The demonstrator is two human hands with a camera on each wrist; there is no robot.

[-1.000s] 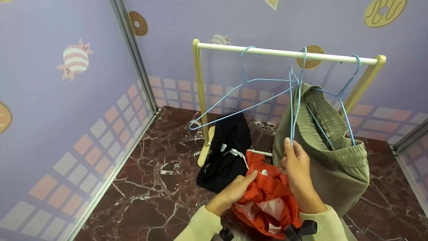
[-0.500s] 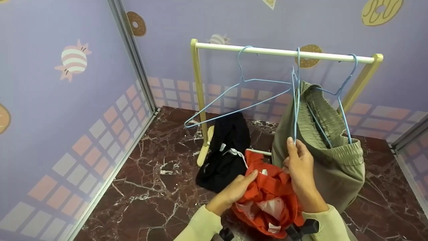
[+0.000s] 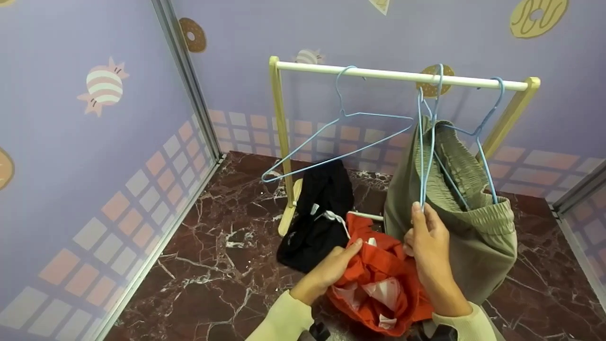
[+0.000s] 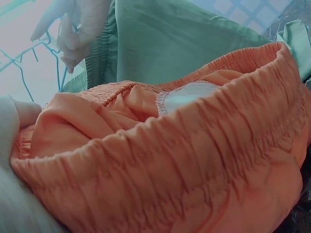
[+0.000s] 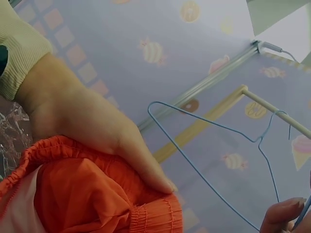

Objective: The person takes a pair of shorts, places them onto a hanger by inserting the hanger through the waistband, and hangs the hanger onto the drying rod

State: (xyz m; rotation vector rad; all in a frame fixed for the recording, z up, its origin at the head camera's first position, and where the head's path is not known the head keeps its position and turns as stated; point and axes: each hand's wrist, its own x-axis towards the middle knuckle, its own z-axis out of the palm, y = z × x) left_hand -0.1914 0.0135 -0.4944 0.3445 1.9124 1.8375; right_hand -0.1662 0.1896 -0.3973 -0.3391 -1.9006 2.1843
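Note:
In the head view my left hand (image 3: 329, 270) grips red elastic-waist pants (image 3: 374, 265) by the waistband, thumb on top. The waistband gapes, with white lining showing inside. My right hand (image 3: 431, 246) pinches the lower end of the middle blue wire hanger (image 3: 421, 147), whose hook overlaps the rack's white bar (image 3: 388, 74). That hanger is bare and seen edge-on. Close by on the right, olive pants (image 3: 478, 255) hang on another blue hanger (image 3: 487, 170). The left wrist view shows the pants' gathered waistband (image 4: 160, 150) up close.
A bare blue hanger (image 3: 342, 112) hangs at the left of the bar. Black clothing (image 3: 326, 189) with a white drawstring lies on the dark marble floor (image 3: 213, 265) by the rack's left foot (image 3: 289, 215). Patterned walls (image 3: 227, 38) stand behind and left.
My right hand has shifted slightly right and down, still pinching the middle hanger, whose hook has moved right along the bar. The left hand and the red pants stay nearly in place.

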